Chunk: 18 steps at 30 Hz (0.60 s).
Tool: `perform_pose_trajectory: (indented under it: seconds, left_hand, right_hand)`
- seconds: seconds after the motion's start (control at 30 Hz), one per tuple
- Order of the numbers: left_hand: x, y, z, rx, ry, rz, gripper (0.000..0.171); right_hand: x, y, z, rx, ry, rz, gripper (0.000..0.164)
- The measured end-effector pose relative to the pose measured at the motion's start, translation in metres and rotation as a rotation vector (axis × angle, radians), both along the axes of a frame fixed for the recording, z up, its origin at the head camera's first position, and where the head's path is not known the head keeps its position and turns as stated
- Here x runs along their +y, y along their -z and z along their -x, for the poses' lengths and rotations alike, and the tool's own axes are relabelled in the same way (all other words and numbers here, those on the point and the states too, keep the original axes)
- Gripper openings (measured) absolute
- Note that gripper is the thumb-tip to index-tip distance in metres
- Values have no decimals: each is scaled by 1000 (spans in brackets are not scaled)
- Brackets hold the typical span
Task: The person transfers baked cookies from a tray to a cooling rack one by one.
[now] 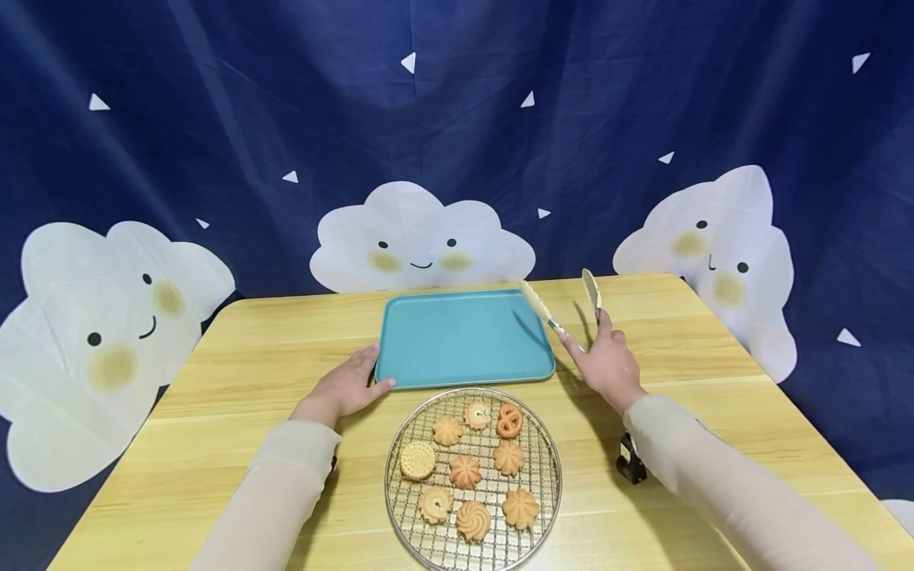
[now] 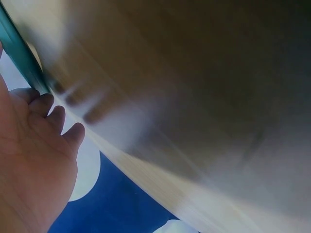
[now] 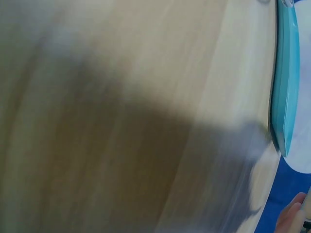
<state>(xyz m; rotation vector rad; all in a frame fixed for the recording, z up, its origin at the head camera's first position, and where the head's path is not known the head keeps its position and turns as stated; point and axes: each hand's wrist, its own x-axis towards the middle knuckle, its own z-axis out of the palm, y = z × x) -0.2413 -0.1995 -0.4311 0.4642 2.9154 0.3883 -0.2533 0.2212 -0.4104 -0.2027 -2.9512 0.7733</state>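
My right hand (image 1: 608, 365) holds a pair of tongs (image 1: 540, 305) with cream-coloured tips; their two arms are spread apart, with nothing between them. The left arm of the tongs overlaps the right edge of a blue-green rectangular tray (image 1: 464, 337) in the head view. At the tray's left front corner lies my left hand (image 1: 347, 386), its fingers along the left rim and its thumb by the front rim. In the left wrist view the fingers (image 2: 57, 119) look loosely bent beside the tray. The tray bears nothing. Only a few right fingers (image 3: 290, 213) show in the right wrist view.
Nearer to me than the tray, a round wire rack (image 1: 401, 527) holds several cookies (image 1: 466, 471) of different shapes, among them a pretzel-shaped one (image 1: 510, 420). The wooden table (image 1: 685, 349) ends at a blue curtain (image 1: 471, 103) with white clouds.
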Motion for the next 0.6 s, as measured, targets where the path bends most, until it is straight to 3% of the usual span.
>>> perform_pose_trajectory:
  seconds: [0.6]
  left_hand:
    - [0, -1, 0, 1, -2, 12, 82]
  right_hand:
    - [0, 5, 11, -101, 126, 22, 101]
